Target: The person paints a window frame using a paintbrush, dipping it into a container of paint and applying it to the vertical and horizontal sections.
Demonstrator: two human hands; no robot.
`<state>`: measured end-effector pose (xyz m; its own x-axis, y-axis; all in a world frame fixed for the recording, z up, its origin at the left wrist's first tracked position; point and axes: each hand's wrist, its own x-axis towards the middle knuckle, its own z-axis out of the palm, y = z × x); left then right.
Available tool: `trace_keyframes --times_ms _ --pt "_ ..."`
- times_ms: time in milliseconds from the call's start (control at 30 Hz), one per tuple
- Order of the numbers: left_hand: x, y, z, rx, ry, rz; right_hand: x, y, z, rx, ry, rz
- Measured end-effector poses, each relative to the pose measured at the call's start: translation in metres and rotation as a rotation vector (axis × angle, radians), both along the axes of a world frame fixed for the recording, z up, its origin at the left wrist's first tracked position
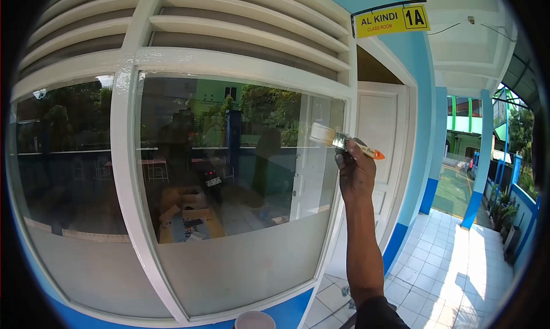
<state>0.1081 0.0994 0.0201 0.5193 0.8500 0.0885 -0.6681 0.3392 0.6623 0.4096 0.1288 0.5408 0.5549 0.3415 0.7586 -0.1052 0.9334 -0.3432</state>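
Note:
My right hand [356,167] is raised in front of the window's right side, its fingers closed round a paintbrush [342,140]. The brush has a metal ferrule and a wooden handle with an orange end, and its whitish bristles point up and left. Behind the bristles is the window glass [252,174]; whether they touch it I cannot tell. White frame bars [127,100] surround the panes. At the bottom edge a round pale container [254,320] is partly in view; what supports it is hidden. My left hand is not in view.
White louvres [240,31] run above the panes. A yellow sign [392,21] hangs at the upper right, near a white door [381,122]. A tiled walkway [435,254] with blue posts [479,157] extends on the right, with plants [504,208] beyond.

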Motion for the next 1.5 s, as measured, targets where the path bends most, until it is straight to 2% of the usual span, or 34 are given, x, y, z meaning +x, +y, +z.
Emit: trace_keyframes --times_ms 100,233,367,500,667,767,867,967,1100,1167,1267,1400,1433,1500 --pt "0.016 0.014 -0.016 0.011 0.024 0.040 0.007 0.025 0.069 0.161 -0.052 -0.043" --pt "0.034 0.027 -0.024 -0.036 0.010 0.047 0.004 0.062 0.131 0.209 -0.112 -0.147" --pt "0.039 0.021 0.020 -0.230 -0.171 -0.101 0.001 0.098 0.172 0.230 -0.203 -0.223" --pt "0.054 0.030 0.016 -0.261 -0.216 -0.109 0.025 0.105 0.177 0.162 -0.206 -0.318" --pt "0.072 0.041 -0.005 -0.203 -0.171 -0.052 0.119 0.097 0.167 0.125 -0.059 -0.448" --pt "0.079 0.044 -0.008 -0.186 -0.162 -0.044 0.166 0.092 0.169 0.088 0.048 -0.681" --pt "0.085 0.046 -0.010 -0.169 -0.148 -0.034 0.188 0.088 0.171 0.138 0.095 -1.121" --pt "0.090 0.046 -0.014 -0.156 -0.138 -0.026 0.173 0.084 0.168 0.126 -0.013 -1.220" --pt "0.097 0.047 -0.016 -0.143 -0.138 -0.020 0.128 0.101 0.170 0.136 -0.286 -1.339" --pt "0.101 0.049 -0.016 -0.139 -0.143 -0.019 0.095 0.099 0.169 0.170 -0.383 -1.234" --pt "0.104 0.050 -0.016 -0.128 -0.141 -0.009 0.070 0.085 0.173 0.270 -0.279 -0.757" --pt "0.109 0.053 -0.013 -0.132 -0.227 -0.023 0.138 0.091 0.188 0.234 -0.173 -0.511" --pt "0.107 0.054 -0.010 -0.222 -0.263 -0.052 0.163 0.093 0.189 0.176 -0.149 -0.478" --pt "0.103 0.055 -0.005 -0.404 -0.337 -0.105 0.202 0.095 0.188 0.087 -0.046 -0.590"
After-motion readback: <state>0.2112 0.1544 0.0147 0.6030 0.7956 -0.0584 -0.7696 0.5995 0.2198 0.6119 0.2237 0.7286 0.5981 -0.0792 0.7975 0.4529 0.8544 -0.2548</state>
